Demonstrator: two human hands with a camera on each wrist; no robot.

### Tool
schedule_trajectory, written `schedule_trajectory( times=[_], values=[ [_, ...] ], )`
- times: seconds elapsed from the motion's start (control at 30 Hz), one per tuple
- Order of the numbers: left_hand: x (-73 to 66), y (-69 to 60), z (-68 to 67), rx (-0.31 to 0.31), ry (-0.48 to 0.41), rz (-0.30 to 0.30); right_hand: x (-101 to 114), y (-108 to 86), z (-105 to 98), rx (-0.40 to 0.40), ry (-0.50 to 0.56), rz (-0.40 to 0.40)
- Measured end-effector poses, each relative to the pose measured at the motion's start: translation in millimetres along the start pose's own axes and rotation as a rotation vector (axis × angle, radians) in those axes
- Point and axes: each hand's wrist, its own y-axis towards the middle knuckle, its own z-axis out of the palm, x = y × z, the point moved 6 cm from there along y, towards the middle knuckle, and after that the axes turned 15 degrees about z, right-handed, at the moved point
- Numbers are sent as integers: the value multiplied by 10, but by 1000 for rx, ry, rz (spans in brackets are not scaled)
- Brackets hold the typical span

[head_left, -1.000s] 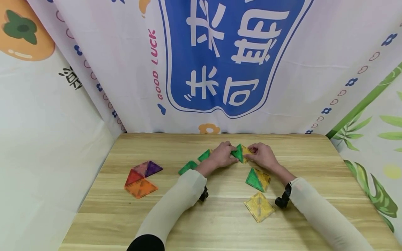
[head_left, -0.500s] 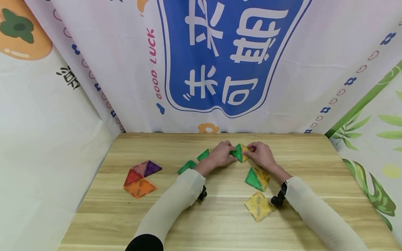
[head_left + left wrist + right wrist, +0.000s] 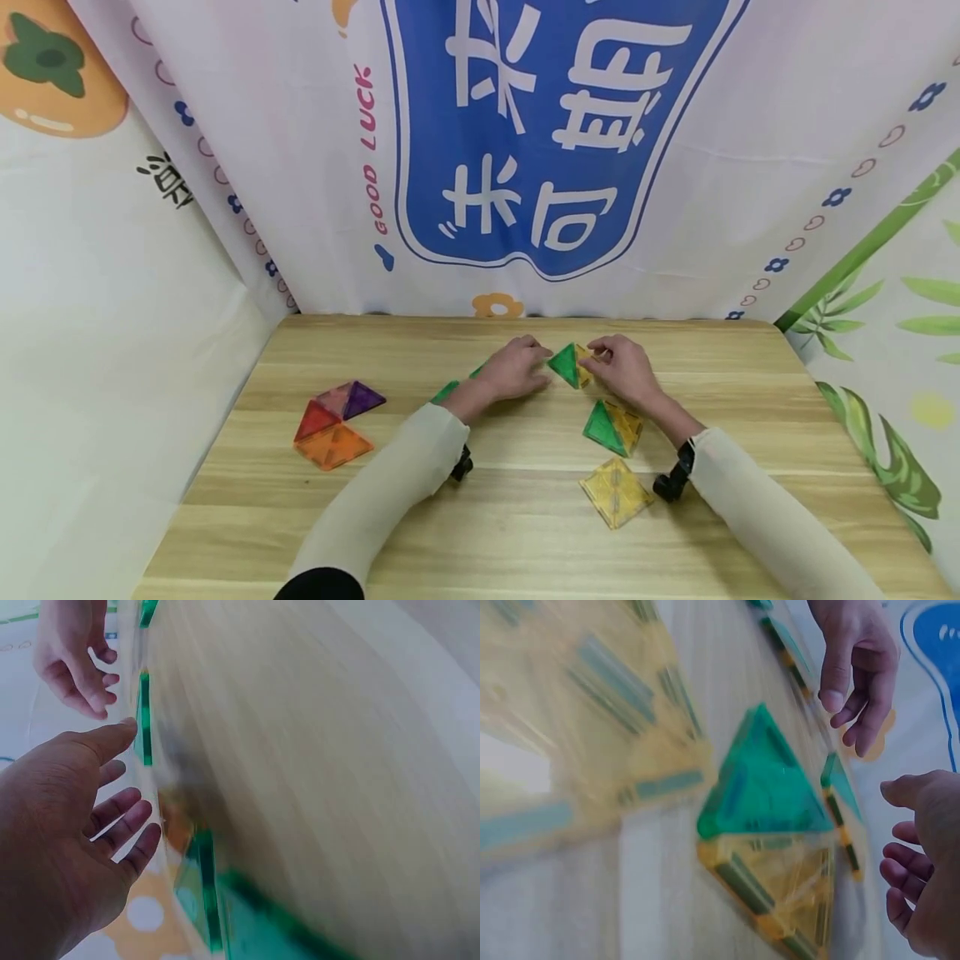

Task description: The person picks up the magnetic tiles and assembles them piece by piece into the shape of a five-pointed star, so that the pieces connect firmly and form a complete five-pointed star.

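A green triangular magnetic tile point(image 3: 563, 364) and a yellow one point(image 3: 583, 368) lie edge to edge near the table's back. My left hand point(image 3: 517, 368) is just left of the green tile, its fingers spread and holding nothing. On the other side, my right hand point(image 3: 624, 367) hovers by the yellow tile; in the right wrist view its thumb and fingers stand apart from the tiles. Closer to me lies another green tile point(image 3: 602, 428) joined to a yellow tile point(image 3: 627, 427). Behind my left forearm, more green tiles point(image 3: 444, 392) are partly hidden.
A yellow diamond point(image 3: 617, 493) of tiles lies in front of my right wrist. At the left of the wooden table point(image 3: 510, 533) sit orange point(image 3: 333, 447), red point(image 3: 316, 421), pink point(image 3: 334, 400) and purple point(image 3: 363, 401) tiles. A printed cloth point(image 3: 675, 250) hangs behind the table.
My left hand has let go of the back green tile and moved left. The fingers of my right hand have come away from the yellow tile. The back pair stays in place.
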Motion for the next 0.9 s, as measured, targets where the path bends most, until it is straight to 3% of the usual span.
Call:
schedule_trajectory(
  times=[0.2,0.57,0.7,0.9],
  values=[
    [116,-304,-207,2,-1,-25,265,-183,53,39,-24,-139],
    [338,-992,-648,-14,25,-49,832,-648,343,218,-163,-385],
    [415,-1249,-725,-22,47,-51,1033,-861,506,275,-196,-497],
    [580,-1686,-734,-51,55,-53,1332,-1141,797,341,-221,-674]
  ],
)
